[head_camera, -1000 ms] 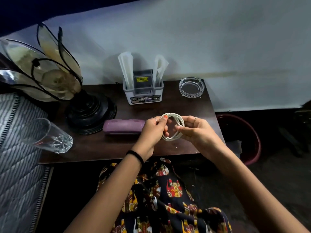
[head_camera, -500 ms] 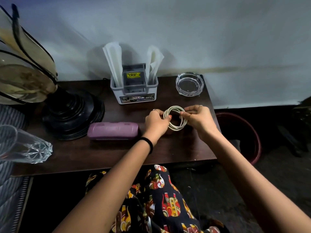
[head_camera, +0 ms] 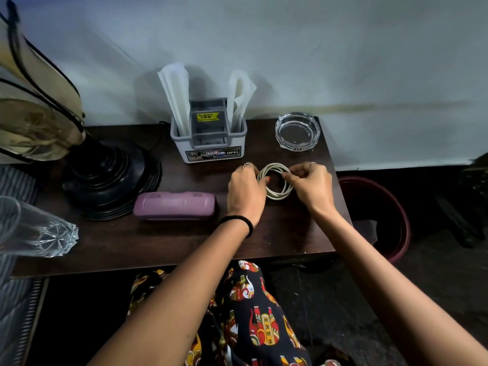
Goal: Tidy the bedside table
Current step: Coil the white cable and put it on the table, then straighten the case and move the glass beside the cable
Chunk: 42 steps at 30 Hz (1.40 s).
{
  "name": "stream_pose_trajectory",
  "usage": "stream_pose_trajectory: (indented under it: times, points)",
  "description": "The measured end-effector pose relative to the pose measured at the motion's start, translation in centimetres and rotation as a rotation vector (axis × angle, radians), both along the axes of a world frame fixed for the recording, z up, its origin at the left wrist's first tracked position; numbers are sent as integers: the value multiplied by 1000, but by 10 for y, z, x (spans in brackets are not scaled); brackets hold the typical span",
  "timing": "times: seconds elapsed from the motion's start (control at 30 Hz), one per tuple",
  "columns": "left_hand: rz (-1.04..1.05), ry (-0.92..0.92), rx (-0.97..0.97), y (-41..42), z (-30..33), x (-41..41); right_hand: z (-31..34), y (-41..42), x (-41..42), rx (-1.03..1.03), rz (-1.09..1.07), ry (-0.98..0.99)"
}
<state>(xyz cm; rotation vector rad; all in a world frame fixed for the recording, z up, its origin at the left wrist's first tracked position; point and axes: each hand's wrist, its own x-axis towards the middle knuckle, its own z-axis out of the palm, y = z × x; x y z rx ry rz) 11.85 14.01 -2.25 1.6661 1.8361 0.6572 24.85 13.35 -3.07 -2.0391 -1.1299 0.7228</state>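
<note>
Both hands have carried the coiled white cable (head_camera: 276, 180) lower and further back since a second ago, so that the loop now sits at or just above the dark wooden bench (head_camera: 163, 241), in front of the clear glass ashtray (head_camera: 297, 131) at about one o'clock from it. Whether the coil already touches the wood I cannot tell.

On the nine o'clock side of the loop the left hand (head_camera: 245, 190) pinches the strands with curled fingers; on the three o'clock side the right hand (head_camera: 310, 184) does the same, thumb and fingers closed on the bundle.

I judge the cable light, soft and springy: several turns held only by the pinch, likely to fan open when released. Gripping across all strands at once, at opposite sides as now, looks the sound way to keep it round. It seems neither fragile nor slippery.

At eleven o'clock from the coil stands the white plastic organiser box with papers (head_camera: 210, 143); at nine o'clock, beyond the left hand, lies the purple oblong case (head_camera: 174, 206).
</note>
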Motion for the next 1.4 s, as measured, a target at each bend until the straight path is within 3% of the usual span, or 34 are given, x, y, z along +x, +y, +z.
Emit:
stream_pose_trajectory:
  times: [0.37, 0.57, 0.77, 1.07, 1.27, 1.4]
  points:
    - [-69, -33, 21, -27, 9, -14, 9, -12, -4, -90, 147, -36]
    - [-72, -49, 87, -66, 29, -49, 29, -36, -20, -34, 167, -90]
    - [106, 14, 113, -91, 40, -107, 40, -60, -62, 80, 372, -155]
    - [396, -111, 21, -99, 28, -163, 22, -59, -123, -50, 785, -263]
    - [361, -258, -101, -85, 14, -175, 4, -46, -132, -4, 778, -210]
    - [274, -233, -108, -73, 8, -176, -6, -42, -134, 56, 748, -184]
